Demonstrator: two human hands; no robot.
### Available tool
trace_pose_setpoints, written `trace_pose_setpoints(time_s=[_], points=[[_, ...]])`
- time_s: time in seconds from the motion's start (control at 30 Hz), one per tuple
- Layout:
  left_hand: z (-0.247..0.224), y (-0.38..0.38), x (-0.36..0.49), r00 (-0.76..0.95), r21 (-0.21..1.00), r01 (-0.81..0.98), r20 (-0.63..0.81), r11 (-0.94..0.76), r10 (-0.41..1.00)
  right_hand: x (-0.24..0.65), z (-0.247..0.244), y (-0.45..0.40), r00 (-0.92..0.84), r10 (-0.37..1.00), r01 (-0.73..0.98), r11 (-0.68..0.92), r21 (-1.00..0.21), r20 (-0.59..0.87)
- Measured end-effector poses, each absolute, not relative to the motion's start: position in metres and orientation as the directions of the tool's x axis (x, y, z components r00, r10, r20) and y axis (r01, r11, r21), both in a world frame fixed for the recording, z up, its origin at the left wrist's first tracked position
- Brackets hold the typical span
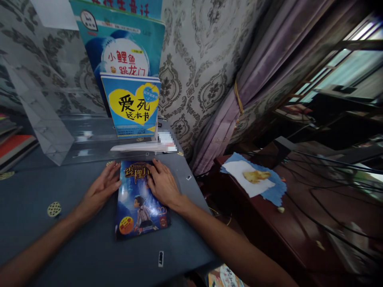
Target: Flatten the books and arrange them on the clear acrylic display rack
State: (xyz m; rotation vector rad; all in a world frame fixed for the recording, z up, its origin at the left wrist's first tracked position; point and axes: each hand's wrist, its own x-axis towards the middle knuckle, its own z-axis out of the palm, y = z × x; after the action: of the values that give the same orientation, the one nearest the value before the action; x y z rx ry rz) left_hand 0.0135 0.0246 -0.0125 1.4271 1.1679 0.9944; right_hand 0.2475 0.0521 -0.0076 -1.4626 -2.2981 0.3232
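Note:
A dark blue book [131,203] with gold lettering and a cartoon figure on its cover lies flat on the grey table [89,247]. My right hand [163,181] rests over its upper right part, fingers stretched out and covering some of the title. At the book's left edge, my left hand [101,189] lies with fingers extended, the fingertips touching or very near the cover. Behind the book stand a blue book with a yellow heart [134,105] and a taller teal book [125,40], both upright in a clear acrylic stand [89,137].
More books [18,151] are stacked at the far left. Patterned wallpaper [206,59] and a tied purple curtain [236,91] rise behind. To the right, a dark red table [257,223] carries a blue cloth [275,189] with white paper, and black cables.

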Motion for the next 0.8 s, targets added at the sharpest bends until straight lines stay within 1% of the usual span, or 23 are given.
trace_pose_setpoints(time_s=[0.1, 0.2, 0.27, 0.33, 0.47, 0.57, 0.67, 0.73, 0.8], points=[[-0.008, 0.023, 0.018, 0.194, 0.996, 0.026, -0.085, 0.082, 0.977, 0.248, -0.009, 0.052, -0.377, 0.904, 0.812, 0.428, -0.397, 0.203], [0.002, 0.022, 0.02, 0.259, 0.969, -0.089, -0.201, 0.231, 0.945, 0.249, -0.009, 0.052, -0.373, 0.908, 0.813, 0.42, -0.403, 0.192], [0.006, 0.021, 0.021, 0.324, 0.943, -0.095, -0.274, 0.32, 0.905, 0.249, -0.009, 0.052, -0.373, 0.906, 0.809, 0.424, -0.407, 0.2], [0.007, 0.02, 0.02, 0.366, 0.924, -0.085, -0.319, 0.373, 0.874, 0.25, -0.009, 0.052, -0.38, 0.9, 0.797, 0.436, -0.417, 0.215], [0.005, 0.017, 0.02, 0.367, 0.911, -0.113, -0.333, 0.397, 0.868, 0.253, -0.009, 0.051, -0.353, 0.91, 0.78, 0.414, -0.47, 0.215], [0.006, 0.015, 0.021, 0.358, 0.91, -0.148, -0.315, 0.386, 0.879, 0.259, -0.011, 0.048, -0.281, 0.93, 0.739, 0.367, -0.565, 0.237], [0.009, 0.014, 0.023, 0.374, 0.912, -0.168, -0.291, 0.373, 0.881, 0.266, -0.015, 0.048, -0.206, 0.947, 0.629, 0.321, -0.708, 0.247], [0.011, 0.013, 0.023, 0.379, 0.915, -0.168, -0.284, 0.367, 0.881, 0.27, -0.016, 0.05, -0.167, 0.97, 0.519, 0.238, -0.821, 0.176], [0.012, 0.013, 0.023, 0.374, 0.92, -0.166, -0.275, 0.356, 0.886, 0.273, -0.016, 0.053, -0.178, 0.983, 0.378, 0.108, -0.92, 0.042]])
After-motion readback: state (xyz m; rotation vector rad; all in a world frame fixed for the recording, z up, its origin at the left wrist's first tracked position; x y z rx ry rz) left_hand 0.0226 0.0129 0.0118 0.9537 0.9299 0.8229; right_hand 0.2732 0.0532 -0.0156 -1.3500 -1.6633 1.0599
